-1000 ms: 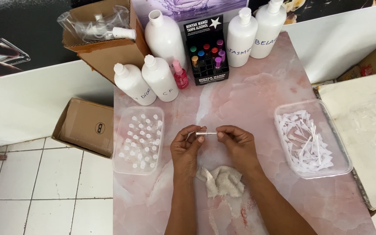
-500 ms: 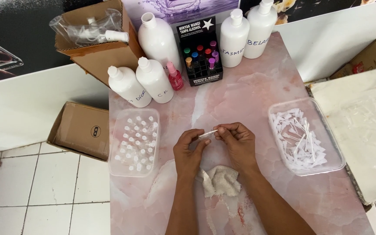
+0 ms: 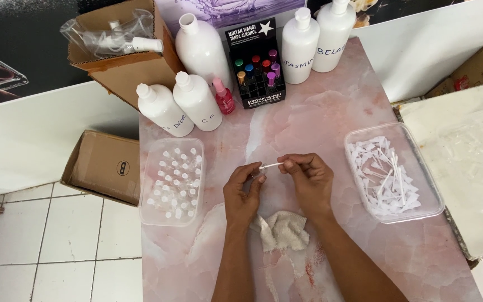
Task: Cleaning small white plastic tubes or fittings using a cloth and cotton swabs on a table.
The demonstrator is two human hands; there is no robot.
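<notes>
Pink marble-patterned table top (image 3: 320,117) fills the head view, and both hands meet over its middle. The left hand (image 3: 242,193) closes thumb and fingers around a very small clear vial (image 3: 257,174), which is mostly hidden, so its exact shape cannot be told. The right hand (image 3: 308,179) pinches with its fingertips the end of a thin white applicator stick (image 3: 272,165), which lies almost level and reaches to the mouth of the vial. Both hands hang a little above the table, just beyond a crumpled white cloth (image 3: 282,230) that lies between the forearms.

To do this fitting well, the person probably needs to hold the vial steady and bring the stick in line with the small opening, pushing gently so the thin part does not bend. Keeping the work above the cloth seems wise, because a drop could fall there.

On the left stands a clear tray of small capped vials (image 3: 173,180), and on the right a clear tray of white applicator pieces (image 3: 388,174), both near the hands. At the far edge stand large white bottles (image 3: 197,100), a small pink bottle (image 3: 223,96) and a black display box of coloured roll-on vials (image 3: 257,64).
</notes>
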